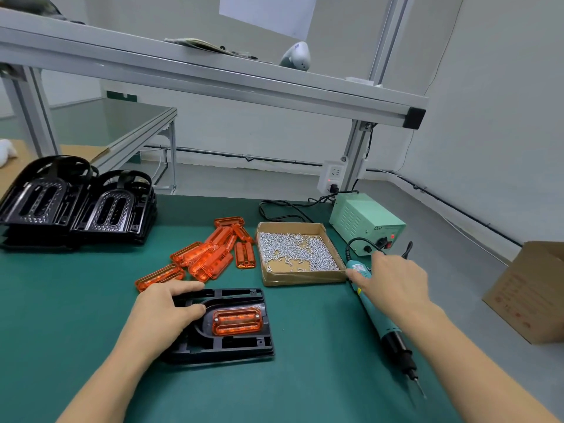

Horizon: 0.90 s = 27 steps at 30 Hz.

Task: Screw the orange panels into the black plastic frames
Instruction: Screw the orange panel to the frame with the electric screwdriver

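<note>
1. A box of screws (300,253) sits between loose orange panels (210,254) and the electric screwdriver (381,319).
2. Left hand (171,303) presses the black frame (225,325), fingers spread, near the tabletop's (61,300) front edge.
3. Right hand (393,277) rests on the screwdriver; grip unclear.

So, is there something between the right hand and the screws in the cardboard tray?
Nothing visible blocks it. The right hand rests over the electric screwdriver just right of the cardboard tray; only the tray's low right wall separates it from the screws, which lie uncovered from above.
</note>
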Tool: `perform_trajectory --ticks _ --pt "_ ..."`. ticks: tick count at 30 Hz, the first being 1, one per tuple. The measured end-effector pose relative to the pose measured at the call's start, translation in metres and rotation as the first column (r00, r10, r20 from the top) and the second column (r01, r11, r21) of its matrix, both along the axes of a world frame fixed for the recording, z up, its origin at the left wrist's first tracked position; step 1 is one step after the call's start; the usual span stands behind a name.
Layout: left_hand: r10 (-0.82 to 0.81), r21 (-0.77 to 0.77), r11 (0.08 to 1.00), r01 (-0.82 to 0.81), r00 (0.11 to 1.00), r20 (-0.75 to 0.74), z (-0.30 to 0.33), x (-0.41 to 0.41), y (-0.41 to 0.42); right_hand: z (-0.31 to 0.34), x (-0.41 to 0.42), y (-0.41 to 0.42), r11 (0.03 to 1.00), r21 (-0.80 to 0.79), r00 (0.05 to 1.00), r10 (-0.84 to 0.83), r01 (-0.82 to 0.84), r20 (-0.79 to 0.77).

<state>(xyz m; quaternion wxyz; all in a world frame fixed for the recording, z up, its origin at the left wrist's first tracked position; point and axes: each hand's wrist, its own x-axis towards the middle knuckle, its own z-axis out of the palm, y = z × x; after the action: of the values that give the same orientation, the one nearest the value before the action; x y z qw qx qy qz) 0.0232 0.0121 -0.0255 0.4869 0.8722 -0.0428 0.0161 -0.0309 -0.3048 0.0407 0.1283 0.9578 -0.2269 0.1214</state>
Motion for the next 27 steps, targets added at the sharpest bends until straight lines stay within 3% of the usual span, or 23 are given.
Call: perform_trajectory --ticks 5,10,15,27 --pt "-0.002 0.000 1.000 0.002 1.000 0.001 0.002 -0.002 0.001 0.008 0.001 0.032 0.944 0.079 0.943 0.312 -0.322 0.111" --pt "-0.012 0.023 1.000 0.012 1.000 0.021 0.005 -0.003 0.000 -0.003 0.002 0.064 0.667 0.422 0.753 0.655 -0.614 0.060" --pt "-0.020 0.019 1.000 0.019 1.000 0.020 0.005 -0.003 0.001 -0.029 0.008 0.090 0.466 0.546 0.527 0.848 -0.696 -0.051" --pt "-0.069 0.009 0.998 0.069 0.993 0.095 0.002 -0.005 0.008 -0.038 0.032 0.106 0.463 0.608 0.452 0.872 -0.645 -0.185"
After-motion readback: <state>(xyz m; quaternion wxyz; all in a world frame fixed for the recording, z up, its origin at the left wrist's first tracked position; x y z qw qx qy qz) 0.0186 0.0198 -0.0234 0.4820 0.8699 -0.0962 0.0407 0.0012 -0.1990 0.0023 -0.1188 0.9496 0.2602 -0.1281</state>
